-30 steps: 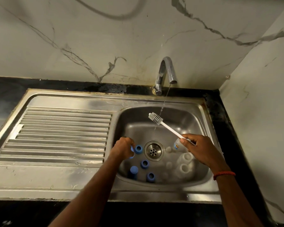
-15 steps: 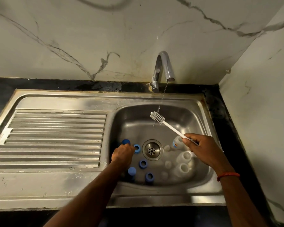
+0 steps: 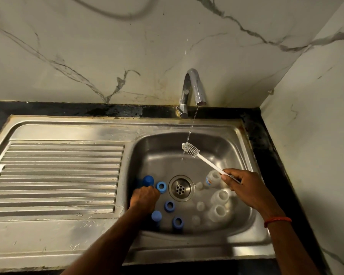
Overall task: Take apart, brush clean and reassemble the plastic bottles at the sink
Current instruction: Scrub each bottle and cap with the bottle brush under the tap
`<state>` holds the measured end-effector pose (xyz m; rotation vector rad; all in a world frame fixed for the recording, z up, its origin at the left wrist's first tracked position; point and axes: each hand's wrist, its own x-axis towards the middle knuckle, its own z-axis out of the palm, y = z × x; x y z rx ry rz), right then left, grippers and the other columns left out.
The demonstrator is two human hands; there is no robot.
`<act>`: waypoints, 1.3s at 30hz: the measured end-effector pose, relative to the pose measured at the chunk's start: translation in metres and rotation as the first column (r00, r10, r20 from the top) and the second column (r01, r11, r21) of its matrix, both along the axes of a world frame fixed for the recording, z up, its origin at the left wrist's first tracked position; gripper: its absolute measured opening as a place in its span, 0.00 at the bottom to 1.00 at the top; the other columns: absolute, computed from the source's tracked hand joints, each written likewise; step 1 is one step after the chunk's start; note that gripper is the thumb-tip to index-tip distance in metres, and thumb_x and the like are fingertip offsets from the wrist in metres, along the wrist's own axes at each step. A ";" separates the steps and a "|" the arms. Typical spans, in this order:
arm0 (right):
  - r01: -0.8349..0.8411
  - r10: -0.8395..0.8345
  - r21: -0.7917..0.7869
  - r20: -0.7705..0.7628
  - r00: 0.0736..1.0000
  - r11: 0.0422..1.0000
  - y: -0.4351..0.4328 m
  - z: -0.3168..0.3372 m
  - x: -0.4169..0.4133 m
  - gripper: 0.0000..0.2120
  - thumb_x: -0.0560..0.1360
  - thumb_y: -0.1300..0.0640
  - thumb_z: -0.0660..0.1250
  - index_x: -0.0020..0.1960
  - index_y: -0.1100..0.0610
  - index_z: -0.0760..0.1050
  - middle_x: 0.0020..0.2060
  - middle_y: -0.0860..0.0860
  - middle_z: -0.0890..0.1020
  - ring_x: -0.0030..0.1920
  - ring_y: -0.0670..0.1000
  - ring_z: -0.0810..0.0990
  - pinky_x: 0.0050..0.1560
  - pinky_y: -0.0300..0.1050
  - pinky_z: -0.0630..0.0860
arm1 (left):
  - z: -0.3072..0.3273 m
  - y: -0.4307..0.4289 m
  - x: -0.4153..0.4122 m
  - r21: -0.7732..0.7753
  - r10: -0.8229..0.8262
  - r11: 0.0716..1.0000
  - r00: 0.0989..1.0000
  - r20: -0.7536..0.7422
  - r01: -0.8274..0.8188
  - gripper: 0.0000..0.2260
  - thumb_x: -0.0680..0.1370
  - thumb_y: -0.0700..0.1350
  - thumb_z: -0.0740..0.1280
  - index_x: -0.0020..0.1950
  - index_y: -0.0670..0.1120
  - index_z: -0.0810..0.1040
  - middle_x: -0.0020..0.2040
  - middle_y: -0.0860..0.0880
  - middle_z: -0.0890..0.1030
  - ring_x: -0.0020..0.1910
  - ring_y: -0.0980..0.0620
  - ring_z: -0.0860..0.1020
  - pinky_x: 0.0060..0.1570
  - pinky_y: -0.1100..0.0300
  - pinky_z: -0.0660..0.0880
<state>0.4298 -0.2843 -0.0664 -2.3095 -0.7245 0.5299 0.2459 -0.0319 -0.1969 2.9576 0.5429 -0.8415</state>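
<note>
Five blue cap parts (image 3: 169,206) and several clear bottles (image 3: 218,211) lie loose in the sink (image 3: 216,139) around the drain (image 3: 180,188). Your right hand (image 3: 246,187) pinches the brush (image 3: 190,149) under the trickle from the tap (image 3: 193,88). Your left hand (image 3: 145,197) curls low beside a domed cap (image 3: 148,180), grip not determinable. Risk: wet pieces slip from your hands, or parts get mismatched at reassembly.

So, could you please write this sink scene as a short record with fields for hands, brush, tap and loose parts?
left hand: down in the basin, at a blue cap; grip hidden
right hand: holds the brush by its handle
brush head: under the water stream
tap: running
blue rings: three, on the basin floor by the drain
clear bottles: three, right of the drain
</note>
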 end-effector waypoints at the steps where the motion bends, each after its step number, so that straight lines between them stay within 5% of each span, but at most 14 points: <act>1: 0.000 0.000 -0.003 0.002 1.000 1.000 0.000 0.000 0.000 0.08 0.77 0.48 0.70 0.55 0.44 0.83 0.33 0.43 0.83 0.36 0.43 0.82 0.46 0.47 0.81 | 0.001 0.001 0.000 0.003 -0.004 1.000 1.000 0.000 0.004 0.12 0.80 0.44 0.66 0.64 0.49 0.76 0.61 0.47 0.79 0.58 0.47 0.79 0.55 0.51 0.77; 10: 0.024 -0.024 0.013 0.010 1.000 1.000 0.001 0.006 -0.003 0.09 0.77 0.49 0.70 0.56 0.45 0.83 0.39 0.38 0.84 0.42 0.40 0.83 0.49 0.44 0.81 | 0.020 0.009 0.015 0.005 0.000 1.000 0.993 0.121 -0.001 0.20 0.76 0.46 0.72 0.68 0.54 0.75 0.63 0.50 0.78 0.61 0.48 0.79 0.57 0.53 0.77; 21: 0.037 -0.032 -0.050 0.095 0.995 0.998 0.003 0.019 -0.012 0.14 0.79 0.50 0.67 0.64 0.47 0.79 0.49 0.43 0.85 0.50 0.43 0.83 0.54 0.45 0.81 | 0.058 0.007 0.061 -0.287 0.165 0.957 0.898 0.408 -0.045 0.14 0.76 0.62 0.69 0.58 0.59 0.77 0.56 0.56 0.80 0.54 0.54 0.79 0.55 0.54 0.78; 31: 0.086 -0.054 -0.150 0.207 0.977 0.985 -0.001 0.019 -0.008 0.17 0.80 0.43 0.60 0.67 0.42 0.72 0.50 0.48 0.85 0.51 0.48 0.83 0.51 0.50 0.80 | 0.066 -0.031 0.112 -0.508 0.257 0.861 0.878 0.404 -0.018 0.11 0.74 0.62 0.71 0.52 0.58 0.80 0.49 0.58 0.81 0.46 0.58 0.79 0.49 0.56 0.80; 39: 0.044 0.011 -0.172 0.310 0.951 0.984 0.025 0.018 0.014 0.18 0.83 0.43 0.55 0.69 0.45 0.71 0.52 0.45 0.83 0.52 0.45 0.80 0.52 0.42 0.78 | 0.043 -0.064 0.152 -0.539 0.199 0.841 0.903 0.381 0.042 0.19 0.74 0.58 0.73 0.63 0.57 0.78 0.59 0.55 0.80 0.51 0.56 0.80 0.53 0.56 0.79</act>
